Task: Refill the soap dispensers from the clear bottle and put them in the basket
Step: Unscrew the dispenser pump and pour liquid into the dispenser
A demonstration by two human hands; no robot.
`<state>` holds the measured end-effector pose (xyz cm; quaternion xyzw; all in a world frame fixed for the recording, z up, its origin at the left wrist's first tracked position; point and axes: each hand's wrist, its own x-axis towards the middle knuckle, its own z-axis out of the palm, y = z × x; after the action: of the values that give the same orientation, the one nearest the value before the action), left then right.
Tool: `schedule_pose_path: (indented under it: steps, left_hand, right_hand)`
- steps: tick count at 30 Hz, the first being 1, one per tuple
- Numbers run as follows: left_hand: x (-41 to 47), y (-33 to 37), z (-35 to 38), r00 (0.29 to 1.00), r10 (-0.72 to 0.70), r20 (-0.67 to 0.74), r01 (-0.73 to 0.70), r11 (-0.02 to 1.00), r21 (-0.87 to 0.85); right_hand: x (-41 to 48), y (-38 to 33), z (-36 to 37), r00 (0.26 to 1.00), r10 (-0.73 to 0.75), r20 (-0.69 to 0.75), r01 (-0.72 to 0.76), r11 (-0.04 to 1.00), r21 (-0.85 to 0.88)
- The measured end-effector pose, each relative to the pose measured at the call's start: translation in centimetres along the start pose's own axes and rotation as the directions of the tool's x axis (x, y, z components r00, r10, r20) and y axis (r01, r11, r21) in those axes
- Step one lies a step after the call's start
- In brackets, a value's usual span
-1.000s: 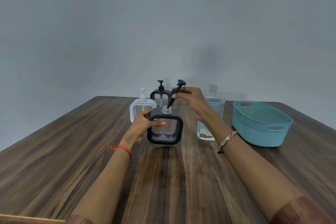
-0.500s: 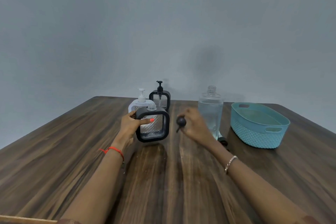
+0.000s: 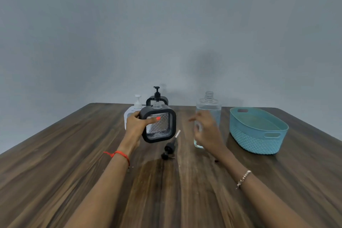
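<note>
My left hand (image 3: pixel 136 127) grips a black-framed square soap dispenser (image 3: pixel 160 126) with its neck uncapped, held just above the table. Its black pump (image 3: pixel 171 147) lies on the wood in front of it. My right hand (image 3: pixel 205 129) is open, fingers spread, right in front of the clear bottle (image 3: pixel 209 109), which stands uncapped with liquid inside; whether the hand touches it I cannot tell. Behind stand a white dispenser (image 3: pixel 137 104) and a second black dispenser (image 3: pixel 157 96), both with pumps on. The teal basket (image 3: pixel 259 139) sits at the right.
The dark wooden table (image 3: pixel 74 163) stretches wide on the left and front. A small dark object (image 3: pixel 216 161) lies beside my right forearm. A grey wall rises behind the table's far edge.
My right hand laid the black pump on the table and moved right toward the clear bottle. My left hand kept hold of the uncapped dispenser.
</note>
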<state>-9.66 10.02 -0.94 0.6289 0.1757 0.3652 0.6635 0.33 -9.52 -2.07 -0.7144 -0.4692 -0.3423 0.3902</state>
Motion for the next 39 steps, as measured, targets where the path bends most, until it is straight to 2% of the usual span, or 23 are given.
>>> schedule_pose_path:
  steps: [1,3,6,10,15,18,21,24,29,36,39]
  left_hand:
    - [0.1,0.1,0.4,1.0,0.009,0.007,-0.009,1.0,0.002]
    - [0.2,0.2,1.2,1.0,0.014,0.023,-0.014,1.0,-0.007]
    - [0.5,0.6,2.4,0.998,0.025,0.05,-0.024,1.0,-0.012]
    - [1.0,0.8,4.0,0.995,0.048,0.087,-0.046,0.999,-0.025]
    - [2.1,0.3,5.4,0.993,0.024,0.119,-0.017,0.998,-0.065]
    - [2.6,0.0,5.8,0.99,0.012,0.138,-0.001,0.997,-0.078]
    - [2.9,-0.1,6.1,0.987,0.012,0.162,0.001,0.997,-0.082]
    - [3.4,-0.3,6.3,0.986,0.014,0.166,0.003,0.995,-0.102]
    - [3.8,-0.7,6.7,0.993,0.031,0.118,-0.02,0.996,-0.09]
    - [3.6,0.0,6.7,0.99,0.139,-0.018,-0.139,0.99,0.023]
    - [3.5,0.2,6.8,0.981,0.184,-0.057,-0.179,0.981,0.079]
  right_hand:
    - [0.6,0.2,-1.0,0.987,0.057,-0.15,-0.051,0.998,0.045]
    - [1.6,1.0,-2.7,0.922,0.212,-0.323,-0.169,0.973,0.155]
    - [2.0,2.9,-3.8,0.838,0.415,-0.354,-0.31,0.896,0.317]
    - [2.3,5.5,-3.3,0.771,0.631,-0.09,-0.509,0.694,0.51]
    - [2.2,8.0,-1.3,0.717,0.652,0.247,-0.634,0.463,0.62]
    - [2.0,8.8,-0.2,0.68,0.643,0.352,-0.686,0.389,0.615]
    - [2.0,9.1,0.1,0.655,0.654,0.379,-0.706,0.349,0.616]
    - [2.0,9.2,0.2,0.652,0.673,0.35,-0.703,0.362,0.612]
    - [2.0,8.5,0.2,0.678,0.691,0.25,-0.675,0.451,0.584]
    - [3.0,7.5,-0.9,0.736,0.674,0.067,-0.629,0.644,0.435]
    - [4.1,6.9,-1.9,0.787,0.616,0.035,-0.587,0.731,0.348]
